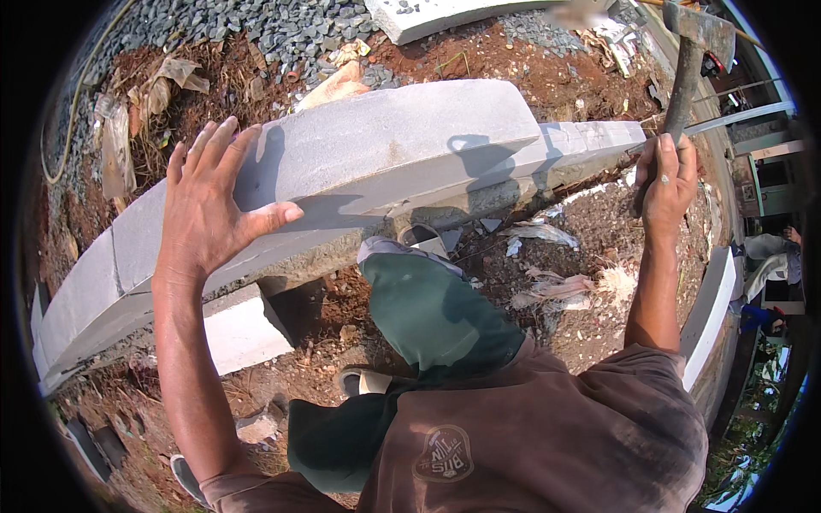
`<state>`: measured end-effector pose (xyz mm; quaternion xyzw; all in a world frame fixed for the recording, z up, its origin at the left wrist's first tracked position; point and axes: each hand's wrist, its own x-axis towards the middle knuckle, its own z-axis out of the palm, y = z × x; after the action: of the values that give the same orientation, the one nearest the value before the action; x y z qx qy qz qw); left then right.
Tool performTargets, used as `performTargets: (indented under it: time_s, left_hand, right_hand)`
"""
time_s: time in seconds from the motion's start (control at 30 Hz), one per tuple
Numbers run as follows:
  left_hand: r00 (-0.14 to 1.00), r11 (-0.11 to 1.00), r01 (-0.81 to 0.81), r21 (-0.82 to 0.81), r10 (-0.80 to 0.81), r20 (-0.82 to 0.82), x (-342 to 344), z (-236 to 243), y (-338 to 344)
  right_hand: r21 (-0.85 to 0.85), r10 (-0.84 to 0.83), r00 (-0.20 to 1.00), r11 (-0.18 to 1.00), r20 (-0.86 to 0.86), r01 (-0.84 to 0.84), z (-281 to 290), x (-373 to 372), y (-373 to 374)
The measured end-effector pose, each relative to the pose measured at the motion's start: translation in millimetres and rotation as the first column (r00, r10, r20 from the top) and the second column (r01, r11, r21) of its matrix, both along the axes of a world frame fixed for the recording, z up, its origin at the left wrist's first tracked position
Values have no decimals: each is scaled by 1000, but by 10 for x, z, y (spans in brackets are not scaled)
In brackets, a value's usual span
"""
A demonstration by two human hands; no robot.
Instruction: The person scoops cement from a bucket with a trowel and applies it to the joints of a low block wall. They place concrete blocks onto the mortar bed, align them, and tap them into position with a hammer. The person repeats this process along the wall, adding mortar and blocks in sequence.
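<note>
My right hand (669,184) grips the wooden handle of a hatchet (687,77), held upright with its metal head at the top. A large grey lightweight concrete block (393,128) lies along the top of a low block wall (81,291). My left hand (205,197) is spread open at the left end of that block, thumb out to the right; whether it presses on the block or hovers just over it, I cannot tell. Shadows of my hand and of the hatchet fall across the block faces.
Grey gravel (282,34) and reddish soil lie beyond the wall. A white block (244,329) rests near my left forearm, and a pale slab (462,17) is at the far side. Plastic scraps (543,231) litter the ground. Another person (774,261) is at the right.
</note>
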<state>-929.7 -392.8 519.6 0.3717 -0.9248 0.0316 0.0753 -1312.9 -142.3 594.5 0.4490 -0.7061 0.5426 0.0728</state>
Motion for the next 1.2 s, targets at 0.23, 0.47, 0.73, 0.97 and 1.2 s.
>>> performTargets:
  time_s: [0.23,0.47,0.73,0.97,1.2]
  left_hand:
    - [990,992,-39,-121,54,127,-612,-159,355]
    - [990,987,-79,-144,94,105,-629,-166,412]
    - [988,980,-84,-181,106,115,-668,-229,439]
    - [990,977,-80,-196,101,100,-670,-255,429]
    - [983,975,-94,-201,123,136,-639,-273,426]
  right_hand:
    - [267,-445,722,896,530,356,-1411,-41,874]
    - [478,-430,723,864,541,156,-1793,-448,732]
    - [396,-300,629,918,717,-14,-1880,-201,159]
    - [483,-298,668,869,681,-104,-1773,-68,168]
    - [570,-213,747,781,629,-257,-1661,99,187]
